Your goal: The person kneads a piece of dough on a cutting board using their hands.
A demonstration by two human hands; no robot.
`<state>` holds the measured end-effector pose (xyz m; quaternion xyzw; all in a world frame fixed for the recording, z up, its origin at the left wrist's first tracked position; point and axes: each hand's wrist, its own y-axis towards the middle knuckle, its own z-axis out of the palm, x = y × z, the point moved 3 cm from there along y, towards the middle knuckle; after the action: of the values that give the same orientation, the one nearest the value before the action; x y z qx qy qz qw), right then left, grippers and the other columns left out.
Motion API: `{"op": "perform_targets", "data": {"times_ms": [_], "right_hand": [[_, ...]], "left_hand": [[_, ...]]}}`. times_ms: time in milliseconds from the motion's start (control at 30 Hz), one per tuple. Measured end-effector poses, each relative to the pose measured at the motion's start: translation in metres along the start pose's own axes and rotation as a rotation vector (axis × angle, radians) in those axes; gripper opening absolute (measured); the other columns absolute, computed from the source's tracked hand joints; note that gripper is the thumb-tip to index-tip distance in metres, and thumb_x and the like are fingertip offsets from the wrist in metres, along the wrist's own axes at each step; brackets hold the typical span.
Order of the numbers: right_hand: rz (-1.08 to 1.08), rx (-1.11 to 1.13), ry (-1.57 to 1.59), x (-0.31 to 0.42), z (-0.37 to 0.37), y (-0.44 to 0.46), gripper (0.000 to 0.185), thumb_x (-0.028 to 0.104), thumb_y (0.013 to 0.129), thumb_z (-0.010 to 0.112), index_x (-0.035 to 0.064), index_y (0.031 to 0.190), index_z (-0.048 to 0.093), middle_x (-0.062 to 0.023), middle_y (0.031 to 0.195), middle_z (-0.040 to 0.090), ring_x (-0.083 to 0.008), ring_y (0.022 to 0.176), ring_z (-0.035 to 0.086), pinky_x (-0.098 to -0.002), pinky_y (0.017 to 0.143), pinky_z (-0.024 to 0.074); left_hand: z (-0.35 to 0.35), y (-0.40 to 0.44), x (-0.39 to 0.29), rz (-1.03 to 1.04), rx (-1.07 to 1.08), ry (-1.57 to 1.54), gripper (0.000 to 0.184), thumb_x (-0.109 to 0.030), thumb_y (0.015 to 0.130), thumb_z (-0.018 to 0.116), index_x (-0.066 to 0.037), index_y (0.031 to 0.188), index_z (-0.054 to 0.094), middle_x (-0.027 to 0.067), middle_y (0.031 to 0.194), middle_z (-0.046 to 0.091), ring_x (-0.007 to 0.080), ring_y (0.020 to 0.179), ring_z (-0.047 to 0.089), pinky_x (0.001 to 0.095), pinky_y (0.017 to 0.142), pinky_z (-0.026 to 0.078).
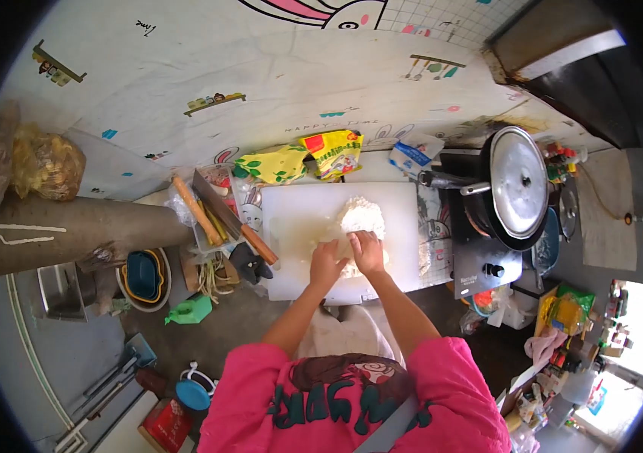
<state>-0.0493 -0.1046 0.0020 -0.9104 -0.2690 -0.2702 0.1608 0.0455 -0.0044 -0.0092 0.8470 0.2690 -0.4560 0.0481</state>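
Observation:
A heap of white flour (362, 214) lies on the white board (291, 204), with more pale material below it. My left hand (327, 262) rests on the near-left part of this pale material, its fingers bent over it. Beside it, slightly to the right, my right hand (367, 251) presses at the near side of the heap with its fingers bent down. The two hands nearly touch at the fingertips. What lies under the fingers is too small to make out.
Left of the board, a plastic container (208, 240) holds a cleaver (216, 198) and a rolling pin (194, 211). Yellow packets (334, 155) stand behind. On the right, a lidded pan (519, 183) sits on a stove (480, 266), its handle pointing toward the board.

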Motion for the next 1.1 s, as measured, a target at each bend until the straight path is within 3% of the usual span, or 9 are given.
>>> {"op": "perform_targets", "data": {"times_ms": [167,200,267,467,667,767,867,967,1100], "right_hand": [[0.074,0.098,0.032,0.029,-0.027,-0.026,0.029,0.034,0.084,0.059,0.0053,0.082,0.061,-0.0127,0.081,0.06,-0.0337,0.078,0.055,-0.0444,0.074,0.042],[-0.03,-0.075,-0.004,0.026,-0.015,-0.035,0.031,0.038,0.076,0.066,0.0081,0.081,0.06,-0.0106,0.077,0.058,-0.0313,0.077,0.055,-0.0434,0.073,0.0412],[-0.184,-0.141,-0.122,0.042,-0.013,-0.05,0.034,0.042,0.072,0.068,0.0106,0.085,0.061,-0.0087,0.08,0.058,-0.0288,0.079,0.055,-0.0423,0.073,0.0397],[-0.25,-0.144,-0.232,0.027,0.015,-0.042,0.039,0.045,0.07,0.068,0.0119,0.091,0.062,-0.0069,0.092,0.057,-0.0262,0.087,0.053,-0.0414,0.077,0.0377],[-0.24,-0.127,-0.185,0.023,0.027,-0.01,0.032,0.038,0.069,0.067,0.0153,0.092,0.062,-0.0042,0.092,0.057,-0.0249,0.087,0.053,-0.0403,0.077,0.0378],[-0.254,-0.091,-0.192,0.023,0.026,0.006,0.025,0.034,0.07,0.066,0.0163,0.087,0.064,-0.0031,0.089,0.056,-0.0243,0.086,0.053,-0.0401,0.077,0.0388],[-0.271,-0.042,-0.227,0.02,0.028,0.021,0.019,0.032,0.073,0.064,0.0154,0.083,0.064,-0.0031,0.086,0.055,-0.0247,0.086,0.053,-0.0398,0.076,0.0395],[-0.279,-0.05,-0.231,0.018,0.032,0.033,0.015,0.029,0.077,0.062,0.0143,0.078,0.063,-0.0036,0.084,0.055,-0.0254,0.085,0.052,-0.0397,0.075,0.0401],[-0.19,-0.053,-0.173,0.017,0.032,0.036,0.017,0.028,0.082,0.059,0.0117,0.088,0.061,-0.0067,0.091,0.058,-0.0263,0.091,0.053,-0.0407,0.079,0.0394]], "left_hand": [[-0.005,-0.016,0.003,0.13,0.02,-0.019,0.042,-0.012,0.064,0.076,-0.003,0.101,0.058,0.0163,0.094,0.054,0.036,0.09,0.053,0.043,0.078,0.045],[-0.003,-0.016,0.005,0.173,0.017,-0.036,0.041,-0.012,0.064,0.075,-0.003,0.099,0.057,0.0164,0.094,0.054,0.036,0.09,0.053,0.0429,0.077,0.046],[-0.001,-0.022,0.013,0.195,0.026,-0.061,0.04,-0.012,0.064,0.074,-0.004,0.1,0.057,0.0167,0.095,0.054,0.0355,0.089,0.053,0.0422,0.077,0.046],[-0.008,-0.021,0.019,0.119,0.05,-0.133,0.05,-0.009,0.065,0.075,-0.003,0.11,0.055,0.0175,0.099,0.052,0.0343,0.091,0.053,0.0401,0.078,0.047],[-0.006,-0.019,0.031,-0.016,0.178,-0.259,0.066,-0.015,0.064,0.08,0.001,0.119,0.046,0.0189,0.109,0.049,0.0353,0.101,0.049,0.0408,0.084,0.044],[-0.002,-0.014,0.029,-0.009,0.195,-0.14,0.071,-0.016,0.064,0.08,0.003,0.122,0.043,0.0198,0.111,0.047,0.0351,0.103,0.049,0.041,0.085,0.043],[-0.003,-0.012,0.018,0.087,0.052,0.07,0.072,-0.016,0.073,0.076,0.005,0.131,0.038,0.0167,0.108,0.045,0.0258,0.085,0.052,0.0362,0.079,0.046],[-0.005,-0.022,0.006,-0.205,0.064,-0.072,0.073,-0.013,0.077,0.072,0.006,0.135,0.033,0.0195,0.114,0.044,0.0272,0.092,0.05,0.0361,0.078,0.046],[0.012,-0.039,0.012,-0.157,-0.074,-0.101,0.072,-0.011,0.079,0.068,0.004,0.138,0.03,0.0222,0.118,0.042,0.0295,0.104,0.047,0.0356,0.08,0.045]]}}
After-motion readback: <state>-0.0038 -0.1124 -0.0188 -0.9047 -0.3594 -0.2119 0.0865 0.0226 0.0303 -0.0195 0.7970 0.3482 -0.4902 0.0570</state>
